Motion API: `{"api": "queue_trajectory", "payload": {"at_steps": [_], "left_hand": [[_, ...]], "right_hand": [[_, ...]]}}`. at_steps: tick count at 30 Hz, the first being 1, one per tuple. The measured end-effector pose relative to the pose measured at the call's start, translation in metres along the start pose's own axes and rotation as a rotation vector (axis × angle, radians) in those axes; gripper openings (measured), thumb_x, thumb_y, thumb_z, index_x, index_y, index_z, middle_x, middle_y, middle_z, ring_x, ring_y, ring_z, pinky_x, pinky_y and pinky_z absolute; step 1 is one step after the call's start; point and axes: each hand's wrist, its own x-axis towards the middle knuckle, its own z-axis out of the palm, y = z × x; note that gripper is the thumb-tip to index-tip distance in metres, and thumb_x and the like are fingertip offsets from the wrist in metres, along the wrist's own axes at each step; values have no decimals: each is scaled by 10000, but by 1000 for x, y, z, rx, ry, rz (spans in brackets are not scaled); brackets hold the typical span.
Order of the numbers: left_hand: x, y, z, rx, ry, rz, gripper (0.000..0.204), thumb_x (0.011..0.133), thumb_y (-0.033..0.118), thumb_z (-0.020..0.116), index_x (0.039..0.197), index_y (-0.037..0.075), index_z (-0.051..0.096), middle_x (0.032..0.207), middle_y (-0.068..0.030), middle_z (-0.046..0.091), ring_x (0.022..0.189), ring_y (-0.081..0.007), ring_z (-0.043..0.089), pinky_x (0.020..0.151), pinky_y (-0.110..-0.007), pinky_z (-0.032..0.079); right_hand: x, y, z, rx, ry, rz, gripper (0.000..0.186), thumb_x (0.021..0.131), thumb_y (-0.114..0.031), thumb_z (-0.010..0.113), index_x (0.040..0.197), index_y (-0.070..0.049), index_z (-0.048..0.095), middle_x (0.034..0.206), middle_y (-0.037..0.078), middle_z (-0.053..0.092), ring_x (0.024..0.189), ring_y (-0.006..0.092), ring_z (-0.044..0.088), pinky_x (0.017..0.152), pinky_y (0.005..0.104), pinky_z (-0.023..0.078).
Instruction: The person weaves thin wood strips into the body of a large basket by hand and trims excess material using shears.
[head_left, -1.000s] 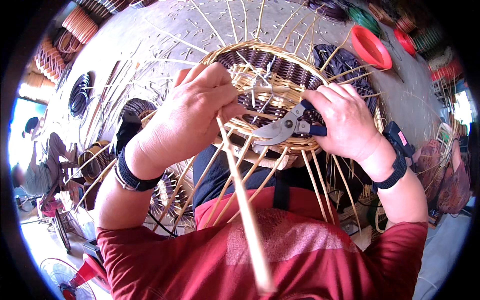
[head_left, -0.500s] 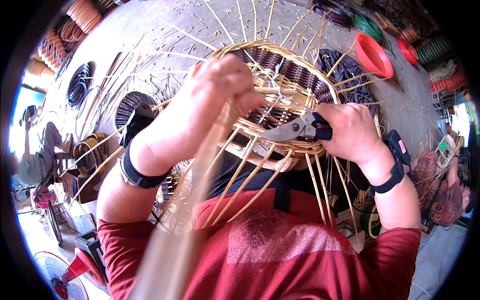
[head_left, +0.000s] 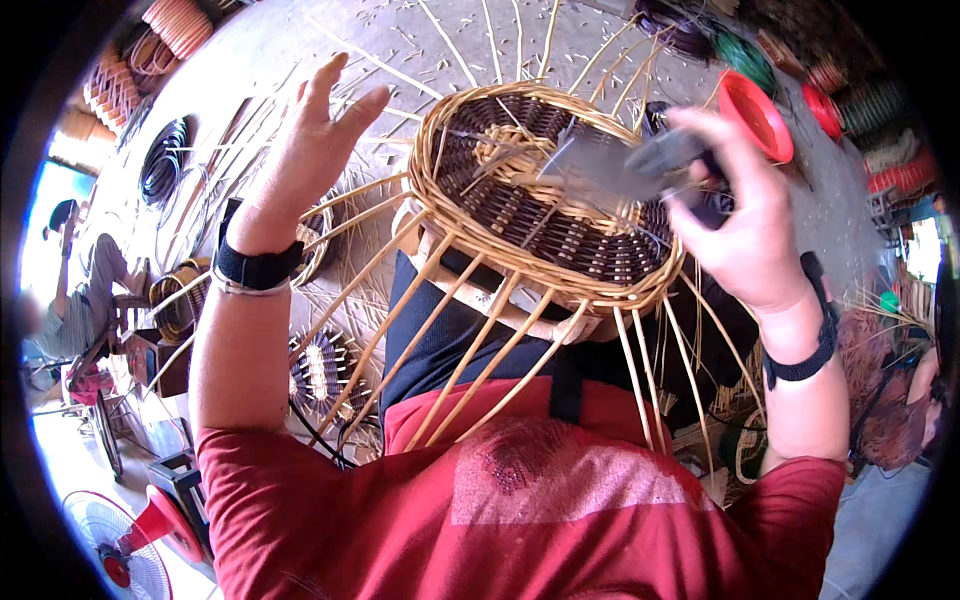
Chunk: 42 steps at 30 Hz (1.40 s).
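Note:
A shallow oval basket (head_left: 545,282) of dark brown and tan weave lies tilted in front of me, with long pale canes (head_left: 497,312) sticking out all around its rim. My left hand (head_left: 318,150) is raised to the left of it, fingers spread and empty. Over the basket's right side my right hand (head_left: 745,215) grips pruning shears (head_left: 600,168). Motion smears their blades, which point left above the weave. Loose short pieces of cane and string-like strands rest inside the basket. Under its near edge a pale wooden support (head_left: 530,322) shows above my lap.
Cut bits of cane litter the grey floor beyond. A red bowl (head_left: 755,115) stands at the far right, beside stacked baskets (head_left: 870,105). To the left are a black coil (head_left: 163,160), long strips, a fan (head_left: 118,550) and a seated person (head_left: 75,290). Another person (head_left: 880,375) is at right.
My left hand has moved left off the basket and opened. The long pale strip beneath it is gone from view. My right hand has lifted the shears up and to the right.

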Motion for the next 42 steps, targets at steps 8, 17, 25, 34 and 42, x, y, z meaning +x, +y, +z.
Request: {"api": "queue_trajectory", "payload": {"at_steps": [8,17,25,34,42], "left_hand": [[28,24,-4,-313,-199,9,309,1134,250,587,1335,39,687,1167,-81,733,1061,-143,648,886,-323,509],[28,69,35,-166,-506,-15,228,944,242,853,919,25,787,721,-30,712,652,-106,611,617,-307,504],[22,85,20,-261,-573,-38,285,961,281,839,895,10,776,687,16,638,646,-65,525,587,-302,442],[24,87,61,-438,-497,-25,260,1012,234,796,890,6,767,708,34,648,671,-54,526,617,-282,447],[19,81,16,-476,-635,-73,253,1027,239,774,937,3,770,746,33,664,734,-56,571,668,-268,473]], "right_hand": [[-7,14,16,-150,-244,-58,549,843,-22,744,1378,-64,625,1155,177,721,1096,391,701,967,459,554],[41,-13,48,-349,-344,-26,578,797,-118,792,1349,-57,633,1228,158,707,1183,379,667,1066,476,513],[49,-22,53,-317,-435,54,500,830,-162,796,1311,-95,676,1140,174,755,1059,394,736,925,498,600],[38,25,31,-261,-316,-50,536,816,-200,812,1314,-67,666,1206,186,739,1101,393,723,973,481,584],[54,-22,58,-268,-492,121,301,819,-216,780,1100,-108,762,923,179,774,897,395,768,839,496,628]]}}
